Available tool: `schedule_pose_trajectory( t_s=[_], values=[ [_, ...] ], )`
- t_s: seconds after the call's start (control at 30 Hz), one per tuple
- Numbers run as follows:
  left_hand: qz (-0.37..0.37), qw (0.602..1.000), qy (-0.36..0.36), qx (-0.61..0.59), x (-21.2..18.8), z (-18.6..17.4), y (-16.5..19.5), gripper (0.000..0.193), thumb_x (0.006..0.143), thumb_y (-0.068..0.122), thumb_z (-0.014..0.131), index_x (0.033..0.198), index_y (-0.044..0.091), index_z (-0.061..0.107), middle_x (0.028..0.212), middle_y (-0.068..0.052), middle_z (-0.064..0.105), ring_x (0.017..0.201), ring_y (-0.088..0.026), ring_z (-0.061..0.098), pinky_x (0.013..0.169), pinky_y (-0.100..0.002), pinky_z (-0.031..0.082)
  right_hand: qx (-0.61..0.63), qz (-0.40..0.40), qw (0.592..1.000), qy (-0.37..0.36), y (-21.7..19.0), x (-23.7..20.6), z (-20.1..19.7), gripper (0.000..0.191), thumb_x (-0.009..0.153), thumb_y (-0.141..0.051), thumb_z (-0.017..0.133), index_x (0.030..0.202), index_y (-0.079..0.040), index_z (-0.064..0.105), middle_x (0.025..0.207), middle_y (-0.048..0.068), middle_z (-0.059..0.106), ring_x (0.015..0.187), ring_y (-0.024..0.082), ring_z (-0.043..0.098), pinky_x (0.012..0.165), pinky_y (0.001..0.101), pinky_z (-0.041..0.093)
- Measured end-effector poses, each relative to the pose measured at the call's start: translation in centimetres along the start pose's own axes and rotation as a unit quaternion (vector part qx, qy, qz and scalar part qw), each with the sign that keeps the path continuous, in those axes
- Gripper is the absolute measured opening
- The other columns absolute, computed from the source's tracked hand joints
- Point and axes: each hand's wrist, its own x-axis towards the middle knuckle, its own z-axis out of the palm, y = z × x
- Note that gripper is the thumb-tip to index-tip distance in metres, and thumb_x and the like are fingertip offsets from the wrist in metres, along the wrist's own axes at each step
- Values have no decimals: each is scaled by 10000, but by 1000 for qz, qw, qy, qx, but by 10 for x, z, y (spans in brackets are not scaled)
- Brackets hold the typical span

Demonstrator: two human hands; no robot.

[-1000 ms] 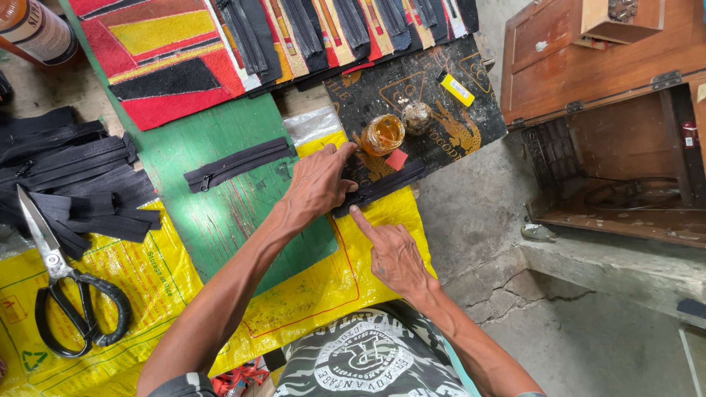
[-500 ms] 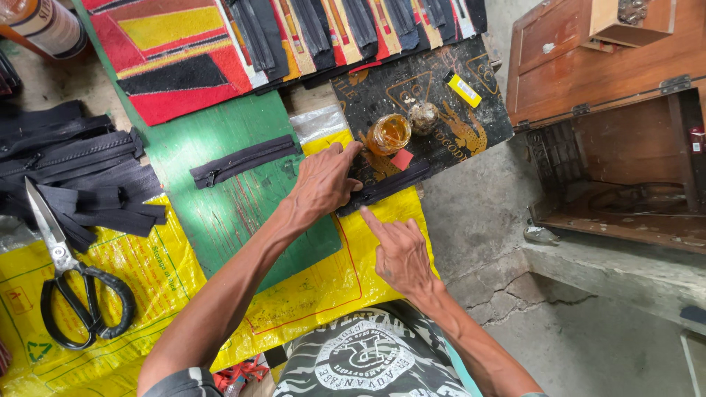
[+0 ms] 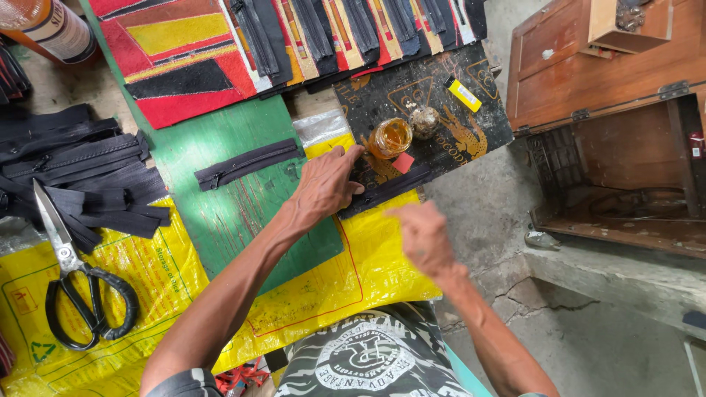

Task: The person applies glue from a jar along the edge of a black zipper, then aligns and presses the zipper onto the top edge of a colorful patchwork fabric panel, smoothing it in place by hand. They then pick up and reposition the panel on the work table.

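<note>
My left hand [image 3: 327,184] lies flat on the near end of a black zipper strip [image 3: 393,186], pinning it where the yellow plastic sheet [image 3: 323,294] meets a black patterned sheet [image 3: 448,129]. My right hand [image 3: 423,237] hovers just right of it over the yellow sheet. It is blurred and holds nothing, with its index finger pointing towards the strip. A small glass jar of amber liquid [image 3: 390,137] and a little red square [image 3: 402,162] sit just beyond the strip.
A second black zipper [image 3: 246,163] lies on the green board [image 3: 220,220]. Black zippers are piled at the left [image 3: 81,176], with large scissors [image 3: 73,287] below them. A yellow lighter [image 3: 463,93], a wooden box [image 3: 610,88] and colourful panels [image 3: 176,59] lie beyond.
My right hand has slid slightly right and up, away from the strip's near end. My left hand stays pressed on the zipper strip.
</note>
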Motion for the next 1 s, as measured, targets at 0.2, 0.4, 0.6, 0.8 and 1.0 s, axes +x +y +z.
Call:
schedule_pose_trajectory(
  t_s=[0.2,0.4,0.6,0.8,1.0],
  values=[
    [-4,1000,10,-11,-1,0,0,670,755,238,851,1324,101,525,991,-185,630,944,-404,624,746,-510,472,-114,-36,990,73,26,64,-51,354,782,68,580,1036,-100,759,1162,128,568,1174,320,472,1006,460,414],
    [-25,1000,-7,-12,-1,0,1,673,754,243,852,1328,114,525,1001,-179,631,952,-396,625,752,-506,474,-186,-68,980,-14,22,93,-53,381,749,80,623,1030,-137,762,1424,135,506,1334,362,377,1037,529,313],
    [-32,999,-12,-4,0,3,-2,673,760,237,847,1339,115,526,997,-182,635,944,-397,635,759,-508,482,-158,-57,985,-39,24,97,-51,358,751,82,613,1007,-127,750,1432,129,512,1356,347,360,1055,539,286],
    [-25,1000,-10,-2,-1,6,-6,674,762,229,846,1339,96,523,996,-192,634,935,-409,632,752,-514,481,-61,-9,994,87,26,79,-77,277,838,109,594,879,-111,757,1333,49,643,1276,269,501,1026,405,391],
    [-23,1000,-20,1,0,6,-8,683,762,230,844,1346,93,517,993,-200,628,934,-415,625,747,-518,479,-47,96,991,85,50,11,-41,369,931,74,558,1190,-104,752,1335,113,613,1283,317,541,1101,411,454]
  ],
)
